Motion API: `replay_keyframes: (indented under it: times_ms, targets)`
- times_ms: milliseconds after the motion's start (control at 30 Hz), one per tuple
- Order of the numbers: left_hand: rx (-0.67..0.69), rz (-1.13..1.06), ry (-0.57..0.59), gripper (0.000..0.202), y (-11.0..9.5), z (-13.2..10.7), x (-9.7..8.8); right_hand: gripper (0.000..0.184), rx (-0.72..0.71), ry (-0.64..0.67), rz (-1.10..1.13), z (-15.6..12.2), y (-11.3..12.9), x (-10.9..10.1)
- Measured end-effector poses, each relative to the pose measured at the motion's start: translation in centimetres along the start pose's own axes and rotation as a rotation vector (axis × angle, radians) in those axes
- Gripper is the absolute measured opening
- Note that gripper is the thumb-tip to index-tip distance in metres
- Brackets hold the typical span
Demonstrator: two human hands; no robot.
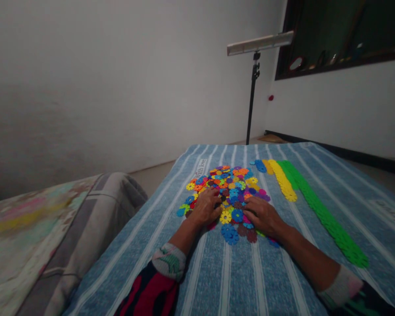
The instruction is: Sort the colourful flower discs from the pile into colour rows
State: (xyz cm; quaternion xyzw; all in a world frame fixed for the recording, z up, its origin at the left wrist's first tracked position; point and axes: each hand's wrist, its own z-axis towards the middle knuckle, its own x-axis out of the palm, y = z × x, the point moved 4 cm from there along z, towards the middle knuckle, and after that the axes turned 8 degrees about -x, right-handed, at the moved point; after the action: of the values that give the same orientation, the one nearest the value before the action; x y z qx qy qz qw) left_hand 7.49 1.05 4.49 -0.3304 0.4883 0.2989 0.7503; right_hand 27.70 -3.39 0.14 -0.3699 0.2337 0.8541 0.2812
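White wall behind; blue-striped, cloth-covered desk before it. Item: heap of multicoloured flower-shaped discs, mid-desk. Left hand, at the heap's nine o'clock: fingers bent, touching discs; pinch cannot be told. Right hand, four o'clock: fingers bent over discs; grip likewise unclear. Yellow row, two o'clock; green row, three o'clock. Lamp stand, twelve o'clock.

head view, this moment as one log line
left hand: on disc pile, left side | right hand: on pile, right side | green row, yellow row: right of pile
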Motion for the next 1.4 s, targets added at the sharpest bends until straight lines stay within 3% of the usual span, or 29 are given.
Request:
replay_keyframes:
  times_ms: [300, 433, 667, 867, 1233, 1400]
  targets:
    - [0.004, -0.059, 0.048, 0.011, 0.0, -0.1, 0.1, 0.019, 0.0, -0.001, -0.001, 0.0, -0.1, -0.2]
    - [-0.054, -0.161, 0.017, 0.003, 0.5, -0.2, 0.4, 0.019, 0.004, 0.009, -0.011, -0.1, -0.2, -0.2]
    - [-0.137, -0.395, -0.048, 0.01, 0.9, -0.4, 0.2, 0.017, -0.035, -0.02, -0.045, 0.2, 0.6, -0.6]
    - [-0.123, -0.454, -0.075, 0.013, -0.2, -0.4, -0.5, 0.021, -0.068, -0.03, 0.008, 0.9, 2.3, -0.8]
    - [-0.019, -0.596, -0.026, 0.011, -3.3, -0.6, 0.9, 0.024, 0.003, -0.093, 0.074, 1.0, 2.8, -0.1]
    - [-0.014, -0.437, -0.04, 0.015, -3.3, -0.5, 1.1, 0.021, 0.084, -0.161, 0.102, 0.8, 2.1, -0.5]
